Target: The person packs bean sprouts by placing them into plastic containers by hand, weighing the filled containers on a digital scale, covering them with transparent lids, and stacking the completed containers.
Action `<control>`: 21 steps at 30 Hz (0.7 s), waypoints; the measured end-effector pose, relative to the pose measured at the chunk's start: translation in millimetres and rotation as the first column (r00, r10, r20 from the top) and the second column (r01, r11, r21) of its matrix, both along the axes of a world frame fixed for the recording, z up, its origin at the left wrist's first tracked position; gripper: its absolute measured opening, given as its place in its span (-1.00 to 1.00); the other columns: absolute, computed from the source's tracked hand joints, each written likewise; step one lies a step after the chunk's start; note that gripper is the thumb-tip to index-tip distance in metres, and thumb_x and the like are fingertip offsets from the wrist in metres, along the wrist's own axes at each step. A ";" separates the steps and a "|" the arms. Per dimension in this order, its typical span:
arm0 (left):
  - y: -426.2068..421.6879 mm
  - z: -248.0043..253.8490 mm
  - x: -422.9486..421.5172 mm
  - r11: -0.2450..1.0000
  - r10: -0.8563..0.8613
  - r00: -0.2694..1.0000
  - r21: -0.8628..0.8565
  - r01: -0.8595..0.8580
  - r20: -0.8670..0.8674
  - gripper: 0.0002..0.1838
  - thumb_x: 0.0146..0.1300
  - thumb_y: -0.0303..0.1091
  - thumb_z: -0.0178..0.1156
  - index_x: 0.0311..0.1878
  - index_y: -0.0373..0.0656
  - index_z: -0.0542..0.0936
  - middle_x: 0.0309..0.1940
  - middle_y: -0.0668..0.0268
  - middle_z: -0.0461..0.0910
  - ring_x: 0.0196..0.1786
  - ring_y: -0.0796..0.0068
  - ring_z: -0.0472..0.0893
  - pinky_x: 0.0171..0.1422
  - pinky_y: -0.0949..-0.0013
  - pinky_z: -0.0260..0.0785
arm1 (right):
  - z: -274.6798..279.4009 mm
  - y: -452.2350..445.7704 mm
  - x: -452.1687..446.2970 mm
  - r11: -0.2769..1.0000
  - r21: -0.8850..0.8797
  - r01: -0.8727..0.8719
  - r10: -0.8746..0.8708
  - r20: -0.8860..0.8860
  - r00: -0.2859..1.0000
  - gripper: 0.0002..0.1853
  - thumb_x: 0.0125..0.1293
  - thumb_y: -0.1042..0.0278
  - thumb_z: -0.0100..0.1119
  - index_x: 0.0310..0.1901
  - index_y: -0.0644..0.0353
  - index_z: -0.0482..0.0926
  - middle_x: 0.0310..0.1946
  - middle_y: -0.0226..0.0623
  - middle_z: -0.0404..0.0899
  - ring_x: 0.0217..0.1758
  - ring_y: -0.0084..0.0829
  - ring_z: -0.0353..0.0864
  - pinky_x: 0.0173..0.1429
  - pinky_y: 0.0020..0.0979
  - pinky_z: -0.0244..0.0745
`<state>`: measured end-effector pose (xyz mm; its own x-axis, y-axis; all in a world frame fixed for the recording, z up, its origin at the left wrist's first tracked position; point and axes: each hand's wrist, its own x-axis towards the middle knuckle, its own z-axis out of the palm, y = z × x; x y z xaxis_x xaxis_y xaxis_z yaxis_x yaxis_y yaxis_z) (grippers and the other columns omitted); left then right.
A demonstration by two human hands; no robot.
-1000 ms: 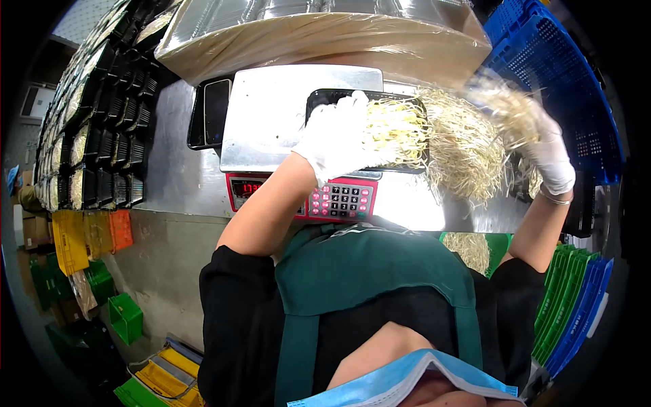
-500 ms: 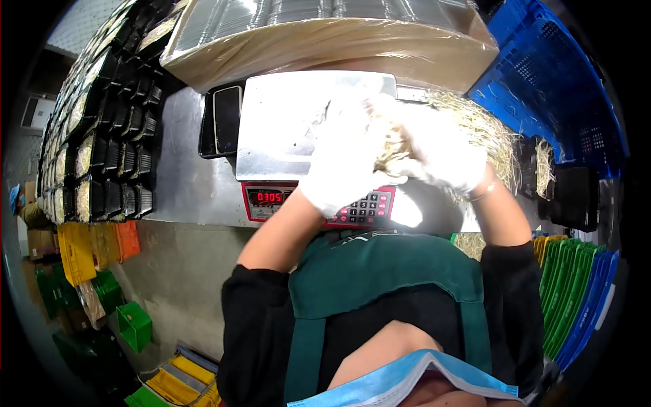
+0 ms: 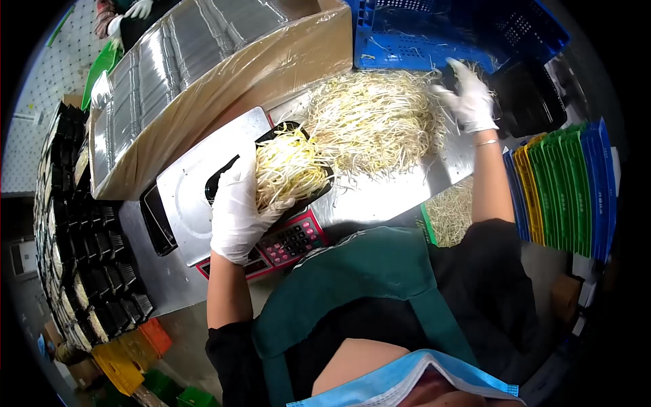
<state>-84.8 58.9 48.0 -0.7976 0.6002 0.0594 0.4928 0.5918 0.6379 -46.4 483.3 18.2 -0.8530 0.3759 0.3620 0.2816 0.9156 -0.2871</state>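
My left hand (image 3: 236,220), in a white glove, is closed at the left side of a black tray (image 3: 328,186) heaped with yellow-tipped bean sprouts (image 3: 288,168). Its thumb lies along the near edge; the other fingertips are partly hidden. Under the hand and tray is a digital scale with a metal plate (image 3: 178,178) and a red keypad (image 3: 296,237). A large pile of loose bean sprouts (image 3: 380,122) spreads over the metal table to the right. My right hand (image 3: 469,105), also gloved, hovers by the pile's far right end, its fingers apart and holding nothing.
A plastic-wrapped carton (image 3: 271,74) of stacked clear lids stands behind the scale. A blue crate (image 3: 420,51) borders the pile. Stacks of filled black trays (image 3: 88,251) rise at left. Coloured crates (image 3: 563,183) stand at right. Another person's gloved hands (image 3: 139,9) show top left.
The view has turned right. My hands have parted: the left has gone from handling sprouts over the scale to the filled tray, while the right has moved away toward the blue crate, emptied.
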 end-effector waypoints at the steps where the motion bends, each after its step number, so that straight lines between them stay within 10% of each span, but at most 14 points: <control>1: 1.4 -0.2 0.8 1.000 0.005 1.000 -0.005 -0.005 0.007 -0.19 0.00 -0.31 0.44 0.31 -0.35 0.29 -0.03 0.02 0.58 -0.01 0.12 0.59 0.13 0.30 0.40 | -30.9 39.2 11.5 0.976 0.119 0.181 -0.190 0.071 0.979 -0.31 0.07 -0.01 0.37 0.19 0.15 0.44 0.07 -0.02 0.56 0.13 -0.09 0.56 0.20 -0.23 0.44; 7: -6.1 -8.3 -2.6 1.000 0.026 0.996 0.005 -0.025 -0.084 -0.25 -0.08 -0.17 0.45 0.19 -0.26 0.41 -0.06 0.00 0.55 -0.01 -0.05 0.53 0.12 0.13 0.36 | -114.1 84.6 74.2 0.958 0.258 0.125 -0.207 0.323 0.923 -0.61 0.18 0.08 0.26 -0.05 0.15 0.56 -0.31 0.00 0.63 -0.24 0.05 0.62 -0.11 -0.06 0.49; 11: -16.0 -0.5 -2.2 0.996 0.020 0.988 -0.081 -0.032 -0.154 -0.16 -0.12 -0.03 0.48 0.19 -0.28 0.39 -0.12 -0.06 0.48 -0.03 -0.07 0.46 0.12 0.07 0.32 | -103.1 57.4 97.8 0.959 0.272 -0.081 -0.011 0.323 0.946 -0.53 0.17 -0.01 0.28 0.00 0.13 0.56 -0.21 -0.07 0.63 -0.18 -0.08 0.62 -0.15 -0.12 0.51; 13: -21.7 11.3 -3.3 0.991 -0.041 0.996 -0.127 0.032 -0.074 0.07 -0.13 -0.03 0.50 0.38 -0.36 0.17 0.16 -0.16 0.40 0.24 -0.10 0.38 0.33 0.13 0.22 | -59.8 24.2 81.9 0.908 0.410 -0.084 -0.035 0.274 0.961 -0.46 0.19 0.01 0.29 0.13 0.13 0.50 -0.12 -0.10 0.62 -0.11 -0.13 0.62 -0.10 -0.20 0.53; 17: -53.3 27.6 12.2 0.993 -0.012 0.957 0.110 0.046 -0.289 0.12 -0.19 -0.33 0.54 0.45 -0.30 0.10 0.36 -0.05 0.25 0.38 0.10 0.29 0.44 0.25 0.12 | 10.3 -72.1 37.5 0.877 -0.276 -0.394 0.407 -0.009 0.913 -0.44 0.21 0.52 0.26 0.27 0.16 0.39 0.07 -0.17 0.56 0.08 -0.31 0.58 0.17 -0.33 0.49; 21: -127.3 4.8 24.1 0.827 0.209 0.976 0.543 -0.144 -0.060 -0.09 0.09 -0.62 0.30 0.46 -0.34 0.01 0.25 0.08 0.39 0.30 0.32 0.39 0.44 0.29 0.15 | 42.0 -164.6 21.1 0.623 -0.162 -0.766 0.752 -0.147 0.643 -0.42 0.17 0.47 0.27 0.27 0.15 0.40 0.18 -0.16 0.51 0.20 -0.23 0.50 0.27 -0.32 0.38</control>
<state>-60.7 -68.5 52.8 -0.8552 0.2988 0.4235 0.4999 0.2598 0.8262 -25.3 318.7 60.3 -0.8468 -0.3290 0.4181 -0.5114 0.7197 -0.4695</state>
